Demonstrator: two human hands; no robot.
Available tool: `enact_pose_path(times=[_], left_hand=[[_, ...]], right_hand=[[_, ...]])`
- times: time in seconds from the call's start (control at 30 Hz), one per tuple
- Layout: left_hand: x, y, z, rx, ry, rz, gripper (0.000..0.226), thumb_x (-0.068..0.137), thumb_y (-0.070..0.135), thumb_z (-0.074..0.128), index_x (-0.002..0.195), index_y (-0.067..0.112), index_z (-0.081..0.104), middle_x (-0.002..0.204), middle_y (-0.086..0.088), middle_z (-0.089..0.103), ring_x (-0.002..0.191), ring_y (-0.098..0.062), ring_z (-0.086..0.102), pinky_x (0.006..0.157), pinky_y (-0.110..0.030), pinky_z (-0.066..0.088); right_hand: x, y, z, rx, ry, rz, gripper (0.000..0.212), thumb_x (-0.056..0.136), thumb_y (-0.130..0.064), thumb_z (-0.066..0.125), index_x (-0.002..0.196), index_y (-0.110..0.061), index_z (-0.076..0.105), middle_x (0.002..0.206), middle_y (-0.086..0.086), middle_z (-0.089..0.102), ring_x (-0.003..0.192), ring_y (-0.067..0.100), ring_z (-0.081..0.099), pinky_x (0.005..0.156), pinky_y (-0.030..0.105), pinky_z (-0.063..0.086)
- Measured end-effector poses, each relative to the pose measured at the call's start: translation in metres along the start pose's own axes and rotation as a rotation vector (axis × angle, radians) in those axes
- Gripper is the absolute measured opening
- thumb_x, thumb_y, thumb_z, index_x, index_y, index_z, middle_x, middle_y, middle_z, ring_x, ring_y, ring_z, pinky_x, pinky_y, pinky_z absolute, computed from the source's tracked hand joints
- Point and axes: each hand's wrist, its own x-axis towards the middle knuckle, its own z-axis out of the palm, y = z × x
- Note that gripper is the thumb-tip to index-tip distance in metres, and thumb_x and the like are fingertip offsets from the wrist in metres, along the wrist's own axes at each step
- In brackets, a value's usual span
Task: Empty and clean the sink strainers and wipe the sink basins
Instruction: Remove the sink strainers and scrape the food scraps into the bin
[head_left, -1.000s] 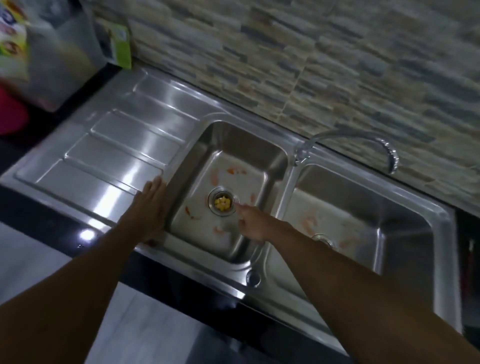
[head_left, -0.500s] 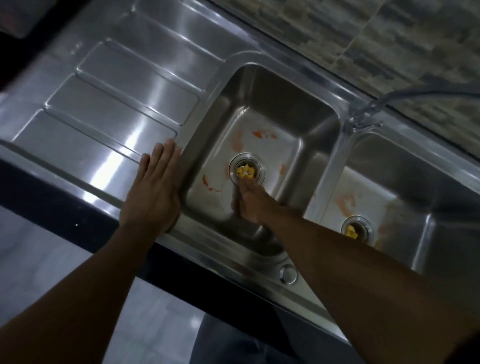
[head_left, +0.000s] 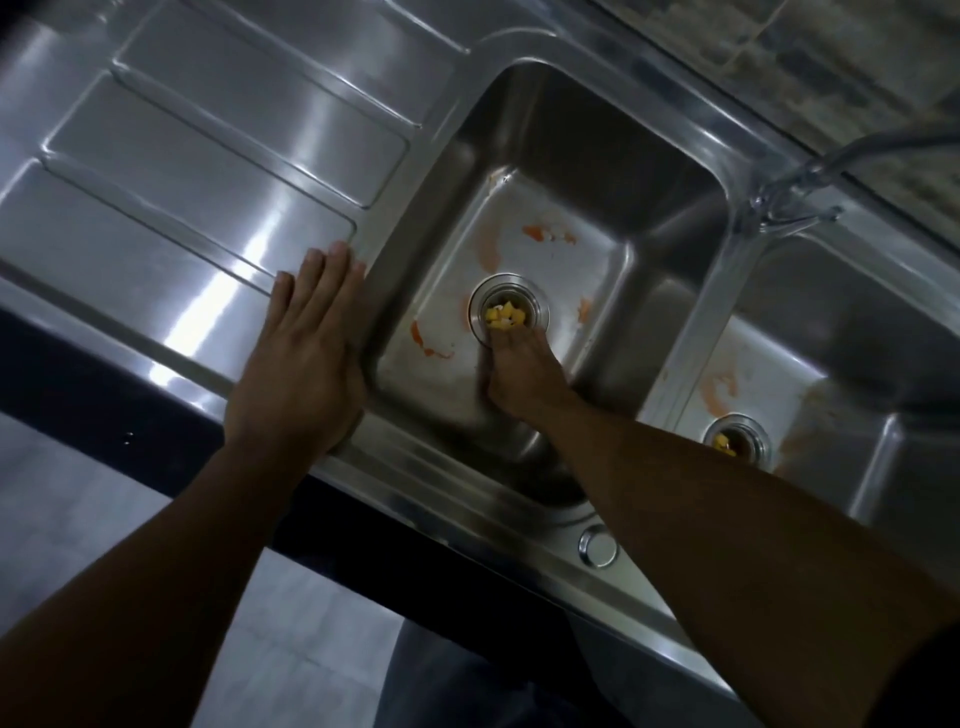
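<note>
A steel double sink fills the head view. The left basin (head_left: 623, 208) has orange smears (head_left: 545, 234) on its floor and a round strainer (head_left: 509, 299) holding yellow food bits (head_left: 505, 317). My right hand (head_left: 524, 374) reaches down into this basin, fingertips touching the strainer's near rim; a grip cannot be made out. My left hand (head_left: 301, 364) lies flat, fingers extended, on the rim left of the basin. The right basin (head_left: 857, 322) is also smeared orange, and its strainer (head_left: 737, 441), with yellow bits, is partly hidden behind my right forearm.
A ribbed steel drainboard (head_left: 208, 171) stretches to the left. The faucet (head_left: 795, 202) rises from the back divider between the basins. A round metal cap (head_left: 597, 545) sits on the front rim. Stone-pattern wall tiles (head_left: 831, 52) stand behind; the dark counter edge (head_left: 104, 384) runs in front.
The view has tilted down and come closer to the sink. My right hand has slid forward from the basin floor to the left strainer's rim. My left hand stays on the sink rim.
</note>
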Motion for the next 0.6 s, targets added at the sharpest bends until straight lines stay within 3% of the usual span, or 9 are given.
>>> enact_pose_path(times=[0.23,0.6], left_hand=[[0.000,0.000,0.002,0.007,0.020,0.015,0.068,0.098,0.040,0.019,0.159,0.013,0.017,0.169,-0.008,0.011,0.157,-0.023,0.002,0.128,-0.051,0.009],[-0.001,0.001,-0.001,-0.006,0.012,0.013,0.064,0.101,0.035,0.030,0.160,0.014,0.016,0.169,-0.006,0.009,0.157,-0.020,0.000,0.129,-0.049,0.008]], right_hand=[[0.008,-0.004,-0.005,-0.102,0.071,0.034,0.053,0.095,-0.021,0.057,0.143,-0.004,0.046,0.141,0.019,0.053,0.133,0.035,0.045,0.125,0.045,0.017],[0.013,0.002,-0.016,-0.167,0.150,0.078,0.058,0.073,-0.029,0.082,0.123,-0.008,0.064,0.124,0.013,0.064,0.119,0.031,0.054,0.107,0.040,0.041]])
